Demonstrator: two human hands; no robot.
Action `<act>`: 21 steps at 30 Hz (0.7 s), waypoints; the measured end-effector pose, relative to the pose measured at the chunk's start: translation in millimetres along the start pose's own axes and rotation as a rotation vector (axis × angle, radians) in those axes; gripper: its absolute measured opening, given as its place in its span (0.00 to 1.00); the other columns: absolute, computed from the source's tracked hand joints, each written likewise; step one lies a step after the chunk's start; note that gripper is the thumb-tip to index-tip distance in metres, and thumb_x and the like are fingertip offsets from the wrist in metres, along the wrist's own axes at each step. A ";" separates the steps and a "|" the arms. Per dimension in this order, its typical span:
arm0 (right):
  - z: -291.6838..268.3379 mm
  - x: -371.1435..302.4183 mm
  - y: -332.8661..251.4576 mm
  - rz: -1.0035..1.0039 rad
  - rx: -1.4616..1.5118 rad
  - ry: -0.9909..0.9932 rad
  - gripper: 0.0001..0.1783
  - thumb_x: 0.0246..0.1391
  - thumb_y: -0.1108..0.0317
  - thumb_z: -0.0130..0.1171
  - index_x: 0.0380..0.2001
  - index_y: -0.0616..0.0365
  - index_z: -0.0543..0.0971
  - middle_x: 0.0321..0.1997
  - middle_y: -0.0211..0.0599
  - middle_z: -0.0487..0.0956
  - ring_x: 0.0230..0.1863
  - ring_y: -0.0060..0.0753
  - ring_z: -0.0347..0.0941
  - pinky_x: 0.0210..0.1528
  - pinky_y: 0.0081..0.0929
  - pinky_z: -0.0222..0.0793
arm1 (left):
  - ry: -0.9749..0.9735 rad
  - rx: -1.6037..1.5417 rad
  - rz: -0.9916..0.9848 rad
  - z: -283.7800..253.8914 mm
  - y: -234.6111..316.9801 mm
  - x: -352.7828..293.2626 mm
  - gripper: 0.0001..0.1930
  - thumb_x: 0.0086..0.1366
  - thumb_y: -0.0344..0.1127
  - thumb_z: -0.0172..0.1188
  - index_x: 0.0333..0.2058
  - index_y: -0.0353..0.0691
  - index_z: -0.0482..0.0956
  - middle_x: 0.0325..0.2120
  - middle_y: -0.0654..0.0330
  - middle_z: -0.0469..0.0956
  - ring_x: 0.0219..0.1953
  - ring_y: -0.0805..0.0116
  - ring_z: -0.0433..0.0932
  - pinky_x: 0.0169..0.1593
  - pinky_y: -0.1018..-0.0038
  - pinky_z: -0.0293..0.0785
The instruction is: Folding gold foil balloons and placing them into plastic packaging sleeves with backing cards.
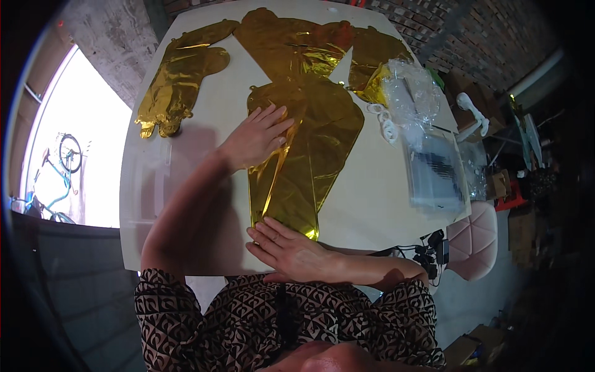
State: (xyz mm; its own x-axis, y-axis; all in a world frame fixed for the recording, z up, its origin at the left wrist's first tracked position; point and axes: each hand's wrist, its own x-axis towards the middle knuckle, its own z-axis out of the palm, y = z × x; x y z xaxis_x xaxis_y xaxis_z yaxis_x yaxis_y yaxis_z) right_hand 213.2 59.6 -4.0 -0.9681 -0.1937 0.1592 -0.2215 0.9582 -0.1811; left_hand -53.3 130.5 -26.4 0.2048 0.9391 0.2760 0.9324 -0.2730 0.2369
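A flat, uninflated gold foil balloon lies in front of me, wide at the far end and narrower toward me. My left hand rests palm down on its left part, fingers spread, with creases running beneath. At the balloon's near end my right hand lies flat, its fingertips over the bottom edge. Beyond it is another gold foil piece, touching or overlapping the first. A gold foil piece with a ragged lower end lies at the far left, and a further gold foil piece at the far right.
On the table's right side are crumpled clear plastic, several white rings and a stack of clear plastic bags. A pink padded chair and black cables are at the right edge. The pale table ends near my body.
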 end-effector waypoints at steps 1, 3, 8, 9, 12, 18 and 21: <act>0.1 -0.1 -0.2 0.002 0.004 0.006 0.42 0.57 0.38 0.54 0.61 0.64 0.70 0.69 0.57 0.65 0.72 0.53 0.59 0.77 0.50 0.42 | -0.009 0.056 0.003 2.2 -0.3 -0.7 0.25 0.73 0.46 0.48 0.65 0.44 0.67 0.68 0.50 0.61 0.72 0.50 0.55 0.73 0.53 0.49; -3.1 1.3 -0.3 0.021 0.049 -0.001 0.40 0.58 0.40 0.56 0.60 0.63 0.71 0.68 0.56 0.66 0.71 0.52 0.60 0.77 0.51 0.43 | -0.019 0.108 0.011 3.4 0.0 -1.3 0.25 0.73 0.47 0.48 0.65 0.46 0.67 0.68 0.50 0.60 0.72 0.49 0.55 0.73 0.53 0.49; -55.5 12.4 52.5 0.247 0.476 -0.020 0.28 0.60 0.50 0.60 0.57 0.58 0.75 0.61 0.47 0.74 0.62 0.45 0.71 0.67 0.45 0.62 | -0.022 0.155 0.006 4.2 -2.2 -2.9 0.25 0.74 0.48 0.47 0.65 0.48 0.67 0.69 0.51 0.59 0.72 0.50 0.54 0.73 0.54 0.49; -72.2 16.4 71.7 0.465 0.539 -0.082 0.25 0.61 0.53 0.61 0.55 0.58 0.76 0.58 0.44 0.77 0.58 0.44 0.75 0.62 0.43 0.68 | -0.021 0.152 0.002 3.6 -2.4 -5.3 0.25 0.74 0.48 0.47 0.65 0.48 0.67 0.69 0.51 0.59 0.72 0.50 0.54 0.73 0.54 0.49; -77.0 -1.5 145.8 0.977 0.094 0.344 0.23 0.62 0.55 0.58 0.53 0.58 0.78 0.49 0.51 0.80 0.51 0.50 0.78 0.53 0.39 0.74 | -0.034 0.131 -0.023 1.0 -1.0 -4.8 0.25 0.74 0.49 0.45 0.66 0.49 0.66 0.69 0.51 0.59 0.72 0.50 0.53 0.73 0.53 0.49; -61.4 -32.3 258.5 1.351 -0.200 0.160 0.21 0.52 0.50 0.63 0.36 0.58 0.82 0.36 0.48 0.84 0.42 0.52 0.81 0.46 0.45 0.76 | -0.002 0.166 0.003 7.2 -0.9 -1.9 0.25 0.75 0.50 0.43 0.67 0.54 0.64 0.70 0.52 0.58 0.72 0.51 0.53 0.73 0.54 0.50; -52.1 -28.6 271.5 1.349 -0.112 0.280 0.18 0.51 0.53 0.64 0.37 0.57 0.82 0.36 0.49 0.84 0.42 0.52 0.81 0.46 0.45 0.76 | -0.017 0.191 0.014 5.1 -1.0 -1.9 0.25 0.75 0.50 0.43 0.68 0.57 0.64 0.69 0.52 0.58 0.72 0.51 0.53 0.73 0.54 0.50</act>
State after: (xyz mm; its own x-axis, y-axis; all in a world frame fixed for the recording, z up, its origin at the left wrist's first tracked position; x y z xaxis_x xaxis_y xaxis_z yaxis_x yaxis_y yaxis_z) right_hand 186.9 336.3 -7.1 -0.3648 0.9240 0.1149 0.8828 0.3825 -0.2727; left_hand -53.2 130.0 -31.8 0.2213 0.9395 0.2616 0.9688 -0.2425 0.0516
